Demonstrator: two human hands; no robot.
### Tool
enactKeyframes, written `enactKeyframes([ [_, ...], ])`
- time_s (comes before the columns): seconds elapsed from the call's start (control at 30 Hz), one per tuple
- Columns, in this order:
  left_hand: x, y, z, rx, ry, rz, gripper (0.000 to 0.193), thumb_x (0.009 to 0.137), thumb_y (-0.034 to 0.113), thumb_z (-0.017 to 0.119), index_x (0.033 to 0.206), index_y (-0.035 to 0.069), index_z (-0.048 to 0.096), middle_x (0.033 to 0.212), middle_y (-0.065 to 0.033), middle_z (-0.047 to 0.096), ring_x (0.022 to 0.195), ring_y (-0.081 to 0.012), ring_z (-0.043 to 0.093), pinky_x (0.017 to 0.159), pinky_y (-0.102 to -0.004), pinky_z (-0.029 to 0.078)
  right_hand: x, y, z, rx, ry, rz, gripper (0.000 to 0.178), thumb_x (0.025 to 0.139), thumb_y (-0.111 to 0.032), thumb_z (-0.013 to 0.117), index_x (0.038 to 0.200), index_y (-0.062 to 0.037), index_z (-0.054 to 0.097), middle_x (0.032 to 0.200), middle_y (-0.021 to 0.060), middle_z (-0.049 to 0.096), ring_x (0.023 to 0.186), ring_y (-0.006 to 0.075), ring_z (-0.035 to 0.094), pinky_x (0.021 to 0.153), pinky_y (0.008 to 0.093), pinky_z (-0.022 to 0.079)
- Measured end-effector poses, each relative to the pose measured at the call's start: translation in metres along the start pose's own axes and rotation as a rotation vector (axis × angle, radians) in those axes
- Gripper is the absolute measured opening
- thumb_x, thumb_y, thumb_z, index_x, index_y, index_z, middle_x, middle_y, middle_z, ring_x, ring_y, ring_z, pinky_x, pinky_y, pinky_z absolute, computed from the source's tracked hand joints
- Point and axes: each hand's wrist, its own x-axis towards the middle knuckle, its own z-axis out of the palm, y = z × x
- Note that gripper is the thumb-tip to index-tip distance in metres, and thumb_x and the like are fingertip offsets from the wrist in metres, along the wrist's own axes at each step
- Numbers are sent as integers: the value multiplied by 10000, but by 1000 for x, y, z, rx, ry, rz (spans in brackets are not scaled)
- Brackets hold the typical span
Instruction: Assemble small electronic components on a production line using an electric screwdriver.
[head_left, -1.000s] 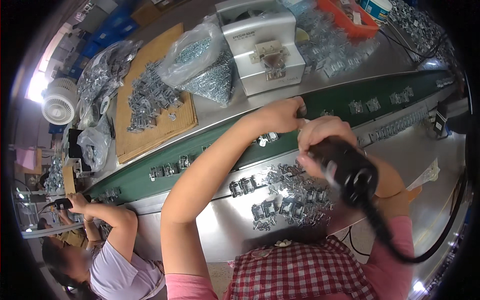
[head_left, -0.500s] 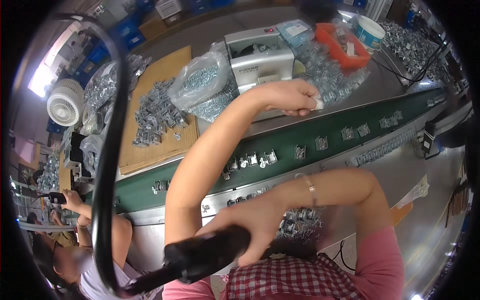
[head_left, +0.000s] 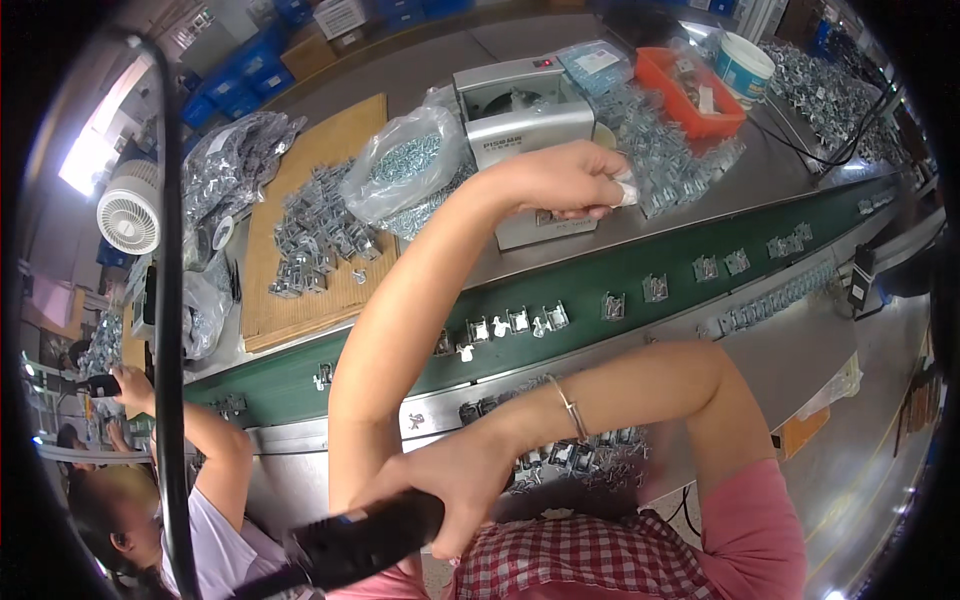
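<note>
Counts around one boxy silver metal machine [head_left: 535,125]

From my remote post I make out four small grey metal brackets [head_left: 655,288] spaced singly on the green conveyor belt [head_left: 630,258], nearer the wearer than the machine and toward its right. More crowd together elsewhere on the belt; I cannot count those surely. Right of the machine I count one red plastic bin [head_left: 716,124] and one white-and-teal bucket [head_left: 745,72]; to its left, one clear plastic bag of screws [head_left: 372,197] and, farther out, one round white fan [head_left: 130,220].

The left hand [head_left: 578,182] is raised at the machine's front, its arm stretched forward and slanting right, wrist bent. A small white piece [head_left: 627,188] shows at the bunched fingers; whether they are clamped on it, I cannot tell.

The right hand [head_left: 450,485] is low, left of the machine and on the wearer's side, its elbow out to the right and forearm crossing leftward. Its fingers are wrapped around one black cylindrical power tool [head_left: 370,540], which overlaps the left sleeve.
</note>
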Motion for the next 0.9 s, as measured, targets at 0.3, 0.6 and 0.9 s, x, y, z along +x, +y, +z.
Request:
enactKeyframes([
  [0.3,-50,-23,21,71,118,64,139,854,164,555,862,26,558,644,-9,565,553,-74,517,483,-236,402,-84,-38,-11,-281,561,-114,640,676,-103,728,1253,-8,466,991,38,624,815,79,536,750,237,456],
  [0.6,-67,-56,97,1086,407,-28,406,672,310,732,902,3,598,909,-166,620,976,-332,561,842,-405,437,-180,-49,-20,-626,1581,-274,327,779,47,577,1076,22,444,679,63,540,464,109,513,447,219,412],
  [0.9,-79,-86,94,828,480,89,313,659,144,723,899,5,578,881,-151,604,927,-318,535,846,-392,424,-152,-67,-54,-850,1429,-877,245,804,67,536,1011,-4,425,722,73,532,529,136,532,523,256,455],
])
